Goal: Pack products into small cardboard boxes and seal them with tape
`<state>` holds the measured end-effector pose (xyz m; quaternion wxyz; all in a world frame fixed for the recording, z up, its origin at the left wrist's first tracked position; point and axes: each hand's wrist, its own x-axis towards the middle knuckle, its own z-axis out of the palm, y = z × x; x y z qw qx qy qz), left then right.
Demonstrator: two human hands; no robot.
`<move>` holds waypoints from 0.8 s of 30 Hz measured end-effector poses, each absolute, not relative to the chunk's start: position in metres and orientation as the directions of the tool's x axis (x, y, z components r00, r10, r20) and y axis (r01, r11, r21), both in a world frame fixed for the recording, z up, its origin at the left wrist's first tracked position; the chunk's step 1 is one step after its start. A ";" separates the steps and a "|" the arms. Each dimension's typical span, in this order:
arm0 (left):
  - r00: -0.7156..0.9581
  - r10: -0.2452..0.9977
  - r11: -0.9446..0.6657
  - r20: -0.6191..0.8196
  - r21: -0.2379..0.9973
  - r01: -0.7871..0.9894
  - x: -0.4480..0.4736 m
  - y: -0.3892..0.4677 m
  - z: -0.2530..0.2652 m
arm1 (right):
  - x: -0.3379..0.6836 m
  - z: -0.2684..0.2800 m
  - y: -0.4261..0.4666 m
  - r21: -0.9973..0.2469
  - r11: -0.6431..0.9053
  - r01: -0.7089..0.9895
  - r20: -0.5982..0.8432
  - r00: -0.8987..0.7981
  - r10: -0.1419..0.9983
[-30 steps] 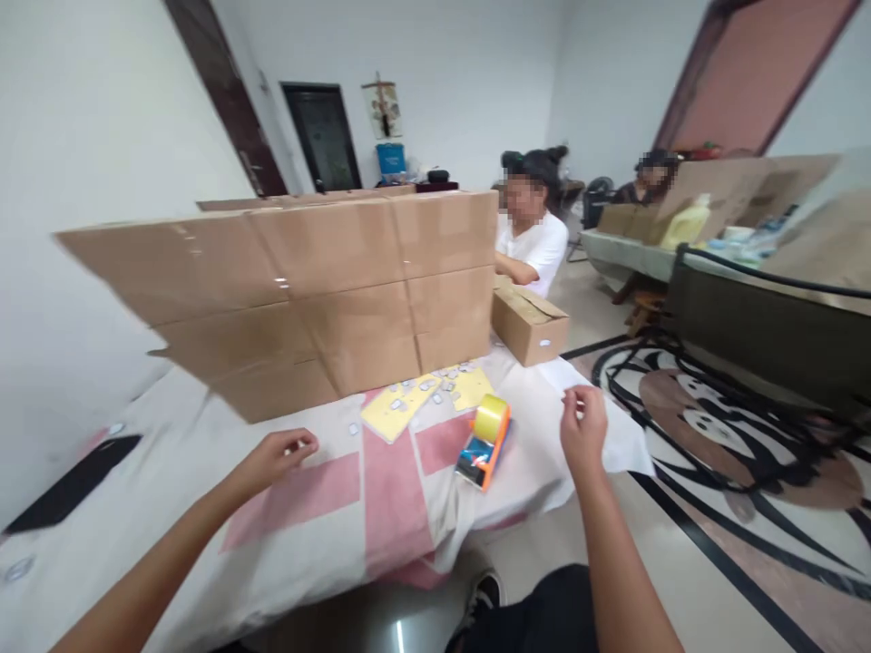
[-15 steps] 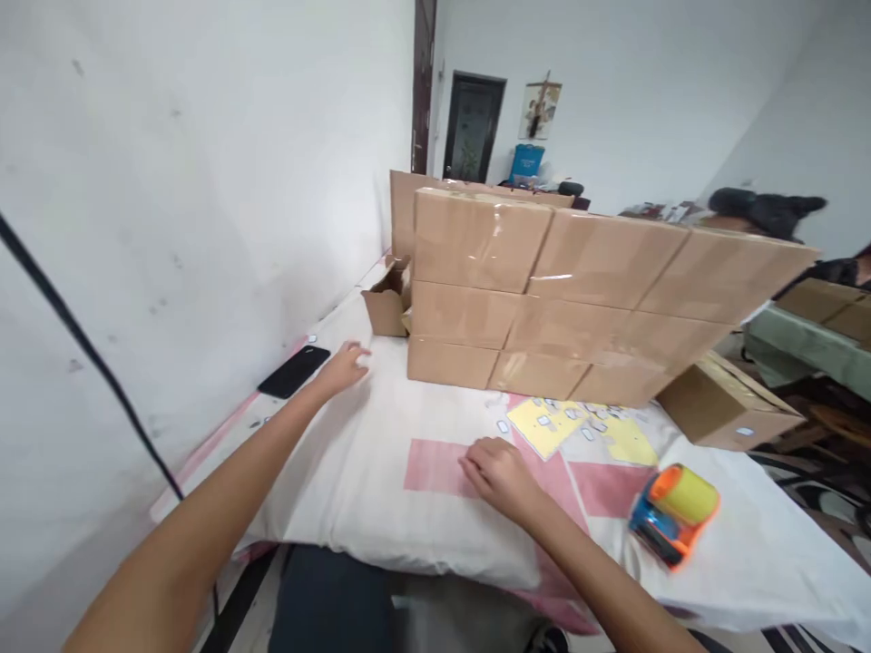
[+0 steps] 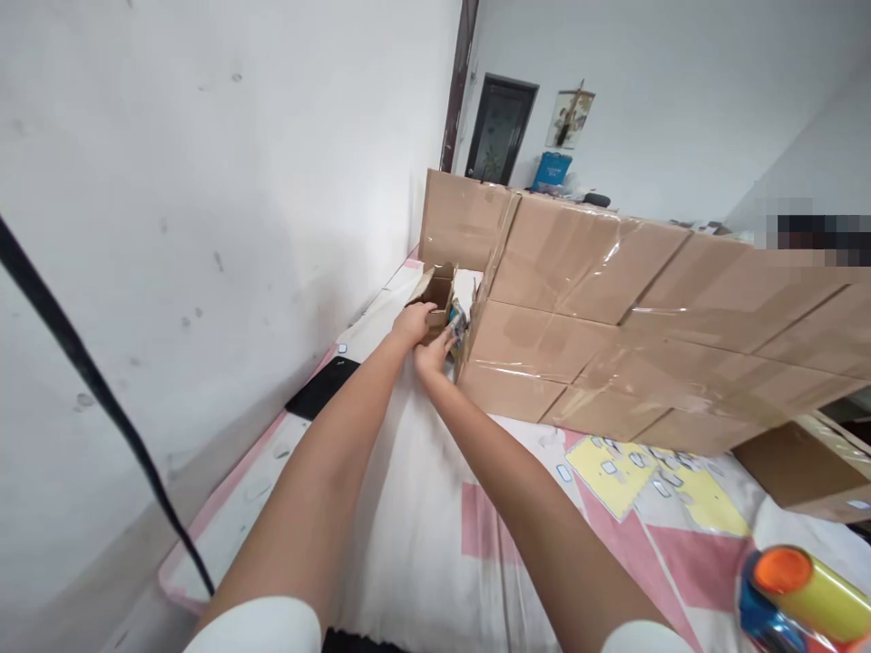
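Note:
A small open cardboard box [image 3: 441, 292] stands in the gap at the left end of a taped cardboard wall. My left hand [image 3: 411, 325] is closed over its near left rim. Low at the box's front right is my right hand [image 3: 434, 355], fingers bent against the cardboard; what its fingertips press on is partly hidden. A blue and grey printed item [image 3: 458, 317] shows just beyond those fingers, with a white piece [image 3: 466, 286] above it. The taped cardboard wall [image 3: 564, 336] rises right beside my right hand.
A black phone [image 3: 323, 387] lies by the white wall, left of my left forearm. Yellow sheets [image 3: 612, 472] with small pale pieces are on the pink and white cloth. At right are an orange-yellow tape dispenser [image 3: 807, 589] and a brown box [image 3: 796, 467]. A black cable [image 3: 102, 408] hangs at left.
Both my hands have moved forward to the small box by the cardboard wall, my right hand crossing leftward over the cloth. The view has shifted, so the table things appear farther right.

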<state>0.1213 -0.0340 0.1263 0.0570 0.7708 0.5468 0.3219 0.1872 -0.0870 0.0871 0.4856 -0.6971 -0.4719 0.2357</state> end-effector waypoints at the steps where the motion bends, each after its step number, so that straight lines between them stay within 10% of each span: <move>1: 0.201 0.876 -0.403 0.439 0.435 0.806 0.120 -0.031 0.124 | 0.190 0.085 -0.077 -0.898 -0.141 0.416 0.090 0.489 0.868; 12: 0.265 0.820 -0.492 0.508 0.389 0.779 0.089 -0.064 0.129 | 0.200 0.063 -0.078 -0.913 0.006 0.407 0.193 0.421 0.886; 20: 0.130 0.706 -0.493 0.697 0.350 0.797 0.037 -0.243 0.148 | 0.193 0.101 -0.218 -0.862 0.442 0.247 0.469 0.059 0.881; 24: -0.068 0.558 -0.555 0.827 0.432 0.711 0.040 -0.346 0.130 | 0.264 0.105 -0.307 -0.942 0.332 0.037 0.334 0.085 0.939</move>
